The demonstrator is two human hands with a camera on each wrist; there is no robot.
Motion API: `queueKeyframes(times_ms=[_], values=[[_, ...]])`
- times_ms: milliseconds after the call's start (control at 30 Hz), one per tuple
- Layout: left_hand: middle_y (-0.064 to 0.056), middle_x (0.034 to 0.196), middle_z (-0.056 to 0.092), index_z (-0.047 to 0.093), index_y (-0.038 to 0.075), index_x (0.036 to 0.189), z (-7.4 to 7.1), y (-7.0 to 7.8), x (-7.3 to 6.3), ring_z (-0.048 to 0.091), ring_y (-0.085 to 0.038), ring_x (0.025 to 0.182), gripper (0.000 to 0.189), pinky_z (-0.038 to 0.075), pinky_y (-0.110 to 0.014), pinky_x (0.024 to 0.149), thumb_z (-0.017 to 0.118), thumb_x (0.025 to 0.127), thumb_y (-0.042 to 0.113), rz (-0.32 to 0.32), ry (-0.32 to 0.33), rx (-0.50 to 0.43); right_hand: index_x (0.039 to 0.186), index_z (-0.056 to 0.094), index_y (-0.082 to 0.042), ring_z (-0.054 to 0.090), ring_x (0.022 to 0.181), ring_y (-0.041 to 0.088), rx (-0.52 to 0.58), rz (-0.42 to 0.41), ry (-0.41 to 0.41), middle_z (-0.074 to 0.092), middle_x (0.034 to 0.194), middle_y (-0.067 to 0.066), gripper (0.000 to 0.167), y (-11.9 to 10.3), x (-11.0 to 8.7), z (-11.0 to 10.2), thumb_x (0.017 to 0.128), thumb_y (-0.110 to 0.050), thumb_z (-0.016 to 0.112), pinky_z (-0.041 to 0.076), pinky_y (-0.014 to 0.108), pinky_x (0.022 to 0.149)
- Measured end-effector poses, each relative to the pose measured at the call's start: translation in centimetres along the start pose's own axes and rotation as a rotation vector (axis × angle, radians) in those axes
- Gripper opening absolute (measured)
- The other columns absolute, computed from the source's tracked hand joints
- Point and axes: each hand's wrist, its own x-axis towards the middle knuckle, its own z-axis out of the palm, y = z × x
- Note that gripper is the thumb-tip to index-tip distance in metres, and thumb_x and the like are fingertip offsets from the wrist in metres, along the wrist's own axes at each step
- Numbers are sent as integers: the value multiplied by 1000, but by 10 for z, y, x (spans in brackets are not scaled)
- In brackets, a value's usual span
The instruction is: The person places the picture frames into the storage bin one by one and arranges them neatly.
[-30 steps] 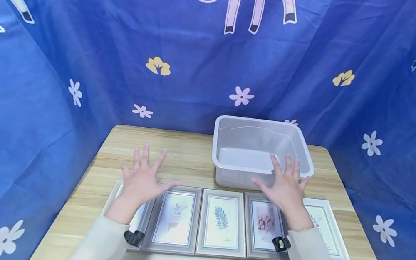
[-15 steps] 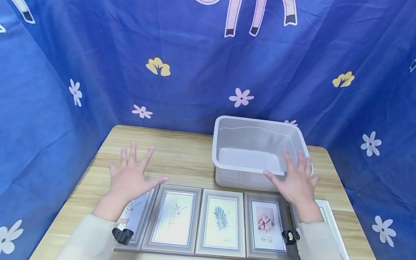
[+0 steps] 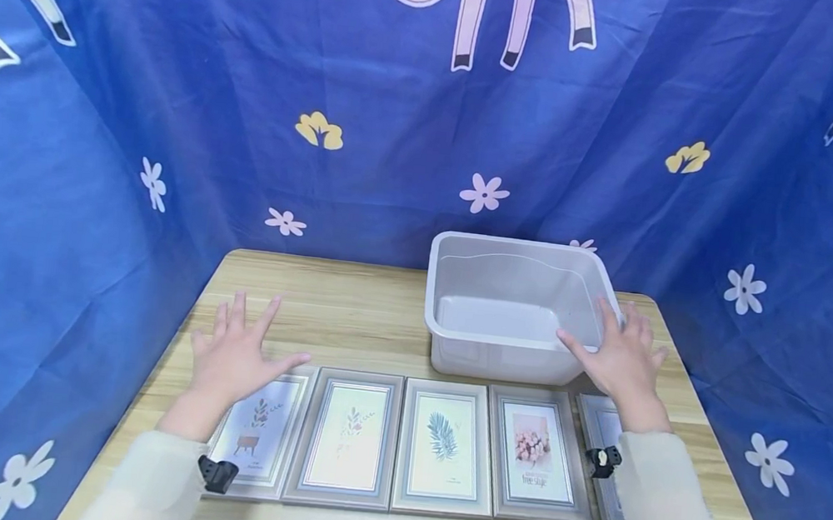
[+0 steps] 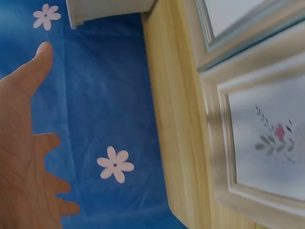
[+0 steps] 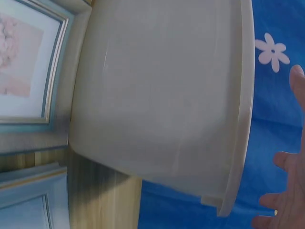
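Fingers spread wide, my left hand (image 3: 228,361) hovers above the leftmost picture frame (image 3: 260,429), holding nothing. My right hand (image 3: 627,361), also spread and holding nothing, is over the near right corner of a grey plastic bin (image 3: 505,361). Beneath the right forearm lies the rightmost frame (image 3: 600,424), partly hidden. Between the hands are a frame with a plant print (image 3: 347,437), one with a blue leaf print (image 3: 442,447) and one with a pink flower print (image 3: 535,456). The right wrist view shows the bin's wall (image 5: 162,95) beside the hand.
The frames lie flat in a row on a wooden table (image 3: 322,301). Behind the table and along both sides hangs a blue patterned cloth (image 3: 397,149). A dark wrist strap (image 3: 218,475) sits on the left sleeve, and another (image 3: 604,461) on the right.
Both hands have moved apart, the left one leftward and the right one rightward, with fingers still spread. More of the leftmost frame shows now. The frames and bin have stayed in place.
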Motion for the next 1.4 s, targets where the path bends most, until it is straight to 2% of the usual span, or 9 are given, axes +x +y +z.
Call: queueKeyframes(times_ms=[300,467,633,733,867,1033,1200,1333,1400], values=[[-30,152,-8,10,22,154,-1,-21,-3,-2,-55,135,102,0,-79,94,49,78,78,-29,-9,-18,154,13,-14,10,131,59,-7,46,-21,9,150,35,103,17,5,-4,80,-78,44,8,82,90],[-30,152,-6,10,23,154,3,-35,-5,-2,-53,136,102,2,-79,94,50,77,77,-41,-9,-30,153,14,-13,15,129,60,24,69,-31,13,149,34,105,26,8,-5,78,-78,47,14,82,88],[-31,152,-2,8,23,154,9,-52,-7,0,-51,137,105,6,-81,91,52,76,78,-55,-29,-57,152,12,-6,19,128,60,75,82,-66,14,148,35,108,38,9,-5,79,-75,51,20,80,90],[-34,151,3,9,21,154,12,-61,-8,3,-51,137,105,7,-82,89,56,77,74,-65,-48,-99,152,11,-4,21,126,62,119,99,-91,15,146,39,108,44,10,-4,80,-73,52,24,77,92],[-37,148,10,12,13,154,16,-73,-10,9,-57,133,105,9,-81,90,62,79,67,-80,-64,-163,152,9,-2,20,126,62,176,123,-120,15,144,41,105,51,10,-3,83,-69,52,23,76,93],[-40,143,20,14,2,151,19,-82,-12,18,-60,127,105,19,-76,94,67,80,57,-102,-82,-253,150,12,1,35,120,58,258,131,-124,24,141,41,94,56,9,-2,90,-62,47,33,70,93],[-42,141,22,13,-6,148,22,-89,-15,25,-60,123,102,28,-71,96,67,83,52,-142,-155,-345,148,18,6,45,115,55,356,126,-107,34,137,39,84,57,10,-1,94,-52,48,39,61,94],[-40,144,18,8,-4,149,27,-97,-18,25,-59,125,102,31,-66,97,67,85,48,-209,-224,-455,146,22,7,43,118,52,440,159,-101,38,135,38,80,56,10,0,95,-47,51,42,57,93],[-39,145,16,5,-2,150,31,-101,-18,23,-58,127,103,31,-64,100,68,85,48,-247,-252,-506,146,24,6,45,117,50,482,179,-96,39,134,38,77,55,10,1,95,-45,52,49,48,87]])
